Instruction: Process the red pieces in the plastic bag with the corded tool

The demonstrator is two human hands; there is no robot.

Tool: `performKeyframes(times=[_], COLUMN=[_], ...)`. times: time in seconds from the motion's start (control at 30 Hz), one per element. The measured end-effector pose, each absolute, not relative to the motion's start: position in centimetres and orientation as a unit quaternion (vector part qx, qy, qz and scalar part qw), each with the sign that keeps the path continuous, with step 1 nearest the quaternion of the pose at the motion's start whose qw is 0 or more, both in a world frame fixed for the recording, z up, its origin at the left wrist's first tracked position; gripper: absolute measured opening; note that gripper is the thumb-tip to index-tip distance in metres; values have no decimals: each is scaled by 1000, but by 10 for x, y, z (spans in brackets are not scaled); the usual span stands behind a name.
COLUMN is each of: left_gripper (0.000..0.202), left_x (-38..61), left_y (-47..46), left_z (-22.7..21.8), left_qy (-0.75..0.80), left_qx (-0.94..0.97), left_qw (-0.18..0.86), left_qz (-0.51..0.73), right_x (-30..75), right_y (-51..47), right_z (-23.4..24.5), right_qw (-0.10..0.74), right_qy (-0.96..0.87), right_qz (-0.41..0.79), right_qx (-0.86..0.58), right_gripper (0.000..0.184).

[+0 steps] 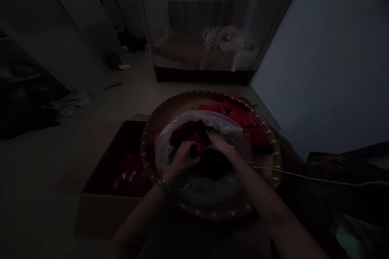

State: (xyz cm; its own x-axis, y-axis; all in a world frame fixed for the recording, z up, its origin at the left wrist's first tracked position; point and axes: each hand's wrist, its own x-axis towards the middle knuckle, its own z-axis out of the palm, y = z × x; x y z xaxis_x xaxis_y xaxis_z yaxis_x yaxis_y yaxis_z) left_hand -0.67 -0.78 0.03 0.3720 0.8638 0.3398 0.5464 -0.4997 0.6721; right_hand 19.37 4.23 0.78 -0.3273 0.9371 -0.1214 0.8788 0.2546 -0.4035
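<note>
A round woven bamboo tray (146, 145) stands before me in dim light. In it sits a translucent plastic bag (194, 190) with its mouth spread wide and dark red pieces (185, 131) inside. Over the bag's opening, my left hand (184, 156) is curled with thumb and fingers closed around something small and dark; its kind cannot be made out. My right hand (220, 142) reaches into the bag with fingers stretched out over the contents, its fingertips partly lost in shadow. Loose red packets (243, 119) lie on the tray's far right side.
An open cardboard box (106, 214) with shiny red items stands left of the tray. A white cord (304, 176) runs from the tray to the right. Beyond are a netted bed (194, 56) and a pale wall (328, 68). Dark clutter (27, 105) lies at left.
</note>
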Motion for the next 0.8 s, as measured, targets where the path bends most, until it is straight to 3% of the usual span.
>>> performKeyframes(times=[0.1,0.3,0.8], left_gripper=[46,42,36], left_x=[-7,-6,-6], left_y=[-7,-8,-8], left_z=[0,3,5], left_qy=[448,450,456], left_qx=[788,786,773], left_qw=[237,241,226], left_qz=[349,348,378], right_x=[189,190,193], right_y=[47,51,56], right_z=[7,6,9], right_qw=[27,22,69], right_qy=[-779,-774,-774], right_qz=[188,184,181], right_qx=[-597,-606,-603], right_gripper=[59,56,31])
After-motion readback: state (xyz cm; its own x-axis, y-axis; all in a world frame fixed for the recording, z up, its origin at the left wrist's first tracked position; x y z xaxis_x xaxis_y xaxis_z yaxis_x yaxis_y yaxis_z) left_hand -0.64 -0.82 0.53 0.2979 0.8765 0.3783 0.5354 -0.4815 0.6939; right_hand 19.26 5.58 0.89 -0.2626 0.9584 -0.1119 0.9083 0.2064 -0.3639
